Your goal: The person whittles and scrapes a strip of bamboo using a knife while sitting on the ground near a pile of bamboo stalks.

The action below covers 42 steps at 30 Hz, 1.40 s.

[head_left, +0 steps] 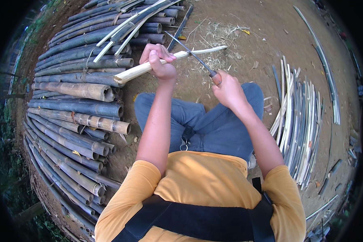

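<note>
Bamboo poles (72, 101) lie left of the person, split strips (300, 121) right.

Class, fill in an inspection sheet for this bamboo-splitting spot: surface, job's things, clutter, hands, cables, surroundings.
Surface: bare dirt ground, dry and trodden.
Job's things: pale bamboo strip held level; knife with its blade laid across the strip.
Clutter: shavings and dry straw on the ground beyond the strip.
Hands: left hand closed around the strip; right hand closed on the knife handle.
Cables: nothing seen.
Surroundings: stacked bamboo poles on the person's left; pile of split slats on the right; greenery at the left rim.
</note>
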Each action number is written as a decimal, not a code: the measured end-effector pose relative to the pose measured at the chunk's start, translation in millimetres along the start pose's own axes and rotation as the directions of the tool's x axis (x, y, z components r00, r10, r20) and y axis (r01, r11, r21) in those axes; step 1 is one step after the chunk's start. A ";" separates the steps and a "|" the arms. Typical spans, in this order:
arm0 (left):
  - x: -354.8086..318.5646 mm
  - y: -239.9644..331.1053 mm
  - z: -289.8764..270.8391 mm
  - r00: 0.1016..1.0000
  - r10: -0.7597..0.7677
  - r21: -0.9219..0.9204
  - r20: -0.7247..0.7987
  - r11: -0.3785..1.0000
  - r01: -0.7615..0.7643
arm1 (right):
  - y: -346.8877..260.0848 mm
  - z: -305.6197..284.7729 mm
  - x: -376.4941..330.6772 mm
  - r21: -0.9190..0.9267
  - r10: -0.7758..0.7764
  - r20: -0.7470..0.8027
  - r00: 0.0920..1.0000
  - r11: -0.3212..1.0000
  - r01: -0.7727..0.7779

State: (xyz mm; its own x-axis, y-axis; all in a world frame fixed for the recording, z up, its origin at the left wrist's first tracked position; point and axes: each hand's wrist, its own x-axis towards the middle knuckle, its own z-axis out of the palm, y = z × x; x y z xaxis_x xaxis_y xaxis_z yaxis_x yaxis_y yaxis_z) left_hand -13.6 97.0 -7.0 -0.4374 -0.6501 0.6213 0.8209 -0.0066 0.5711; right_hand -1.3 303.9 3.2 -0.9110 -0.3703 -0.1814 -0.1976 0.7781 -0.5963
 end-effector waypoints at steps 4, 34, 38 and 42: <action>1.2 -1.6 -11.9 0.999 -0.028 -0.040 0.021 0.999 0.029 | -2.6 8.7 1.8 -0.091 -0.016 -0.012 1.000 0.996 0.014; 4.4 -9.3 -51.9 0.994 -0.083 0.042 -0.078 0.995 0.086 | 15.0 60.6 37.4 -0.057 0.039 -0.084 0.996 0.997 -0.044; -0.4 -7.7 -47.2 0.997 -0.044 -0.018 -0.065 0.999 0.043 | -4.0 53.4 26.5 -0.009 0.042 -0.048 0.998 0.999 -0.042; 1.5 -5.7 -34.9 0.999 -0.021 -0.007 -0.041 1.000 0.021 | 28.8 64.8 35.8 -0.018 0.099 -0.125 0.987 0.995 -0.103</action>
State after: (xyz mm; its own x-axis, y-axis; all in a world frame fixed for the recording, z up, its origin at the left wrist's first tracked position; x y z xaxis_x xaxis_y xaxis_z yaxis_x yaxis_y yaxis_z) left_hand -6.1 69.6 -28.0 -0.4391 -0.6808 0.5863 0.8139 -0.0252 0.5804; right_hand -16.1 280.2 -71.2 -0.9642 -0.2247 -0.1406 -0.1096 0.8210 -0.5603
